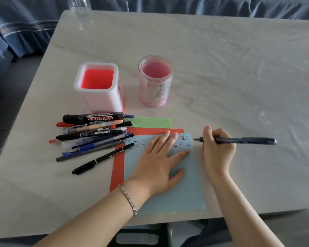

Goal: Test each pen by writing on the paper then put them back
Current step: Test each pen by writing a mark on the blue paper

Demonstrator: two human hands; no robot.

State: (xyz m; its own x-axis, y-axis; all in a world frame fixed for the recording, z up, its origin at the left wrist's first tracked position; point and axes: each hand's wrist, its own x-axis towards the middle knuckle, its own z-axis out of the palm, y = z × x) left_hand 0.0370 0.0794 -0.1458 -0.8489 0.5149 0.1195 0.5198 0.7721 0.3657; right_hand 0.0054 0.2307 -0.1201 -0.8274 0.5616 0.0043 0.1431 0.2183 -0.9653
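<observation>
The marker [96, 118] at the far edge of the pen pile [93, 138] carries a red label reading "WHITEBOARD"; the small print above it is too small to read. The blue paper [182, 193] bears two rows of the character 正 along its far edge, some in black, some in red, some faint.

The blue paper lies on a red sheet [118, 168], with a green sheet [150, 122] beyond it. The pile lies just left of the papers, and one black pen [103, 158] lies apart on its near side, tip on the paper.

Two holders stand upright beyond the pile. The square holder [103, 98] is white and shows its red inner floor. The round holder [155, 91] is clear and shows its pink floor.

The left hand [159, 163] rests flat on the blue paper, fingers straight. The right hand [218, 148] grips a dark blue pen [239, 140] with curled fingers; the tip is just beside the paper's right edge, above the table [239, 68].
</observation>
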